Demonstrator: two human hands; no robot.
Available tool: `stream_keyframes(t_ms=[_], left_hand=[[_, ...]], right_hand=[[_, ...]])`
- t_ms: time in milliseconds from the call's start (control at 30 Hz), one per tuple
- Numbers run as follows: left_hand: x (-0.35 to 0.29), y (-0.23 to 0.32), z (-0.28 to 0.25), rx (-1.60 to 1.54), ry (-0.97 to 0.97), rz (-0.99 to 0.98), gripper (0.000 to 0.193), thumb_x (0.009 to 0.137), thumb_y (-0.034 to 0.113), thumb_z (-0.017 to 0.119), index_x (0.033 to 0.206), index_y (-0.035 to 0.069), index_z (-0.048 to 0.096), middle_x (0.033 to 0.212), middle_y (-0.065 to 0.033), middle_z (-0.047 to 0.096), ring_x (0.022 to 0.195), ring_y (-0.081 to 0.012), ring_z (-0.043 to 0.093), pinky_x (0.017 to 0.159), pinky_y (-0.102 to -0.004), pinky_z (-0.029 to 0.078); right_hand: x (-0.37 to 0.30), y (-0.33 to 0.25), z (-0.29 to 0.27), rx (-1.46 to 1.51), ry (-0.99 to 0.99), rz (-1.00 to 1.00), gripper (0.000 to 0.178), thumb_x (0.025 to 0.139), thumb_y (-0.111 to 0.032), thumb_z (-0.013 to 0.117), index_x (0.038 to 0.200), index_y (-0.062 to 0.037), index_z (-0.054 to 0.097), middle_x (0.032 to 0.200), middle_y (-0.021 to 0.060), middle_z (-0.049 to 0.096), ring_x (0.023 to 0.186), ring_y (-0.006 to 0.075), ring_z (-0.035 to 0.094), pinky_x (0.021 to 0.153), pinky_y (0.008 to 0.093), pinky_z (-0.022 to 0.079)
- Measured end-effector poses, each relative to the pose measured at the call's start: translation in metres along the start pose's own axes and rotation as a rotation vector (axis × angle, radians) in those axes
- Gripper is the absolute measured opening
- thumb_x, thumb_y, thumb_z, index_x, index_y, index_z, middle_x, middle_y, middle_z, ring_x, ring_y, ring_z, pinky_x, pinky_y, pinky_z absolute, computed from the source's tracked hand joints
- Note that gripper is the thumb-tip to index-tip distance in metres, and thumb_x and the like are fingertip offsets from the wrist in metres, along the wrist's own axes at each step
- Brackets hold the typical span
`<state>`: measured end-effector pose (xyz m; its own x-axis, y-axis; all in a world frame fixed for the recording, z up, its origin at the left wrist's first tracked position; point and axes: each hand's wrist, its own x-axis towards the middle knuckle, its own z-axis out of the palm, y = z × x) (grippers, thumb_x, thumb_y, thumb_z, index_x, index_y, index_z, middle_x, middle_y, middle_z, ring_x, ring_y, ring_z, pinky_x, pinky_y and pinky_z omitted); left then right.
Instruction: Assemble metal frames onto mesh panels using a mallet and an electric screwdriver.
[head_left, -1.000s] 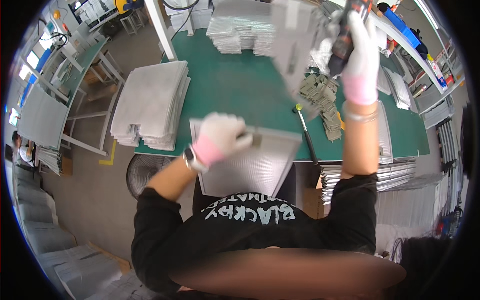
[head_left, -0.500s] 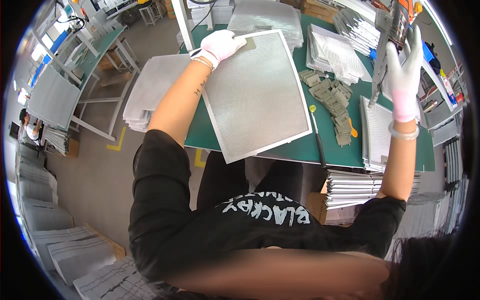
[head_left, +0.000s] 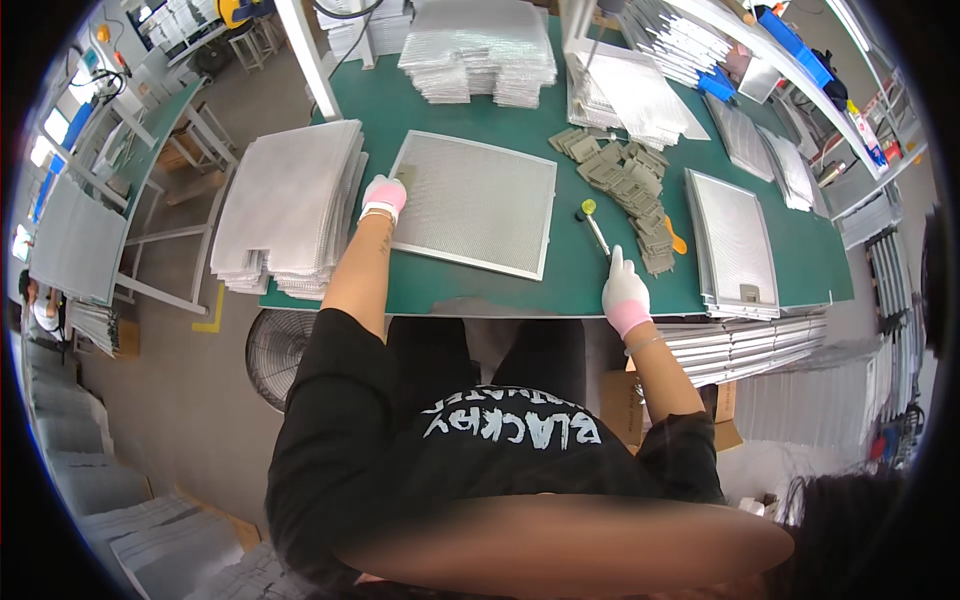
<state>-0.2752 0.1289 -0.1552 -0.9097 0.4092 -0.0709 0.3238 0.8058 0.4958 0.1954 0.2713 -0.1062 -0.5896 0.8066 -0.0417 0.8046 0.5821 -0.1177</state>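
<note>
One mesh panel (head_left: 475, 205) lies flat near the front edge of the green worktop (head_left: 490, 115), between a sheet stack (head_left: 290, 195) at the front left corner and a yellow-faced mallet (head_left: 589, 206). The gloved left hand (head_left: 384, 196) touches the panel's left side by a grey clip (head_left: 407, 175), though I cannot tell whether it grips; the gloved right hand (head_left: 626, 293) is wrapped round the mallet's handle.

We take this for a factory workshop: stacks of matching grey panels (head_left: 290, 190) and a heap of small grey-green pieces (head_left: 625, 180) share a green desk (head_left: 575, 275) with a yellow-tipped hand tool (head_left: 598, 235). A second desk (head_left: 155, 140) stands to the left, blue bins (head_left: 798, 45) line a shelf (head_left: 825, 110), and more piled sheets (head_left: 165, 550) fill the lower left.
</note>
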Motion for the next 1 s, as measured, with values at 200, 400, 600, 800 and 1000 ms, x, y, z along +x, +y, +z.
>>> stream_keyframes(t_ms=[200, 400, 600, 800, 1000], left_hand=[[-0.020, 0.017, -0.017, 0.126, -0.018, 0.099, 0.039, 0.096, 0.027, 0.043, 0.110, -0.002, 0.064, 0.113, -0.0292, 0.066, 0.109, -0.0427, 0.064, 0.096, -0.0478, 0.050], [-0.020, 0.018, -0.020, 0.160, 0.017, 0.075, 0.041, 0.096, 0.030, 0.043, 0.110, -0.002, 0.064, 0.112, -0.0275, 0.067, 0.106, -0.0421, 0.065, 0.095, -0.0474, 0.051], [-0.021, 0.018, -0.020, 0.129, 0.024, 0.112, 0.042, 0.096, 0.031, 0.043, 0.112, -0.002, 0.063, 0.114, -0.0282, 0.066, 0.108, -0.0424, 0.064, 0.097, -0.0476, 0.049], [-0.016, 0.012, -0.017, 0.112, 0.013, 0.096, 0.044, 0.094, 0.034, 0.045, 0.112, -0.002, 0.063, 0.115, -0.0293, 0.065, 0.110, -0.0425, 0.062, 0.097, -0.0482, 0.048], [-0.016, 0.011, -0.015, 0.111, 0.036, 0.122, 0.044, 0.094, 0.035, 0.045, 0.110, -0.002, 0.063, 0.113, -0.0295, 0.065, 0.109, -0.0433, 0.062, 0.097, -0.0484, 0.048]], right_hand=[[-0.062, 0.003, -0.009, 0.450, 0.242, -0.430, 0.057, 0.092, -0.011, 0.053, 0.148, -0.0068, 0.037, 0.102, 0.0231, 0.062, 0.087, 0.0425, 0.063, 0.076, 0.0490, 0.053], [-0.092, -0.021, -0.010, 0.063, 0.026, -0.329, 0.055, 0.090, -0.010, 0.059, 0.143, -0.0126, 0.045, 0.089, 0.0151, 0.060, 0.067, 0.0344, 0.064, 0.058, 0.0438, 0.053], [-0.098, -0.021, -0.006, 0.083, -0.032, -0.352, 0.054, 0.092, -0.011, 0.055, 0.144, -0.0189, 0.044, 0.091, 0.0146, 0.061, 0.067, 0.0343, 0.064, 0.059, 0.0446, 0.053], [-0.095, -0.026, -0.017, 0.058, -0.057, -0.320, 0.054, 0.091, -0.009, 0.056, 0.143, -0.0201, 0.045, 0.090, 0.0146, 0.061, 0.067, 0.0349, 0.064, 0.060, 0.0451, 0.053], [-0.091, -0.029, -0.025, 0.054, -0.078, -0.320, 0.054, 0.091, -0.007, 0.054, 0.143, -0.0198, 0.045, 0.089, 0.0146, 0.060, 0.067, 0.0351, 0.064, 0.060, 0.0455, 0.053]])
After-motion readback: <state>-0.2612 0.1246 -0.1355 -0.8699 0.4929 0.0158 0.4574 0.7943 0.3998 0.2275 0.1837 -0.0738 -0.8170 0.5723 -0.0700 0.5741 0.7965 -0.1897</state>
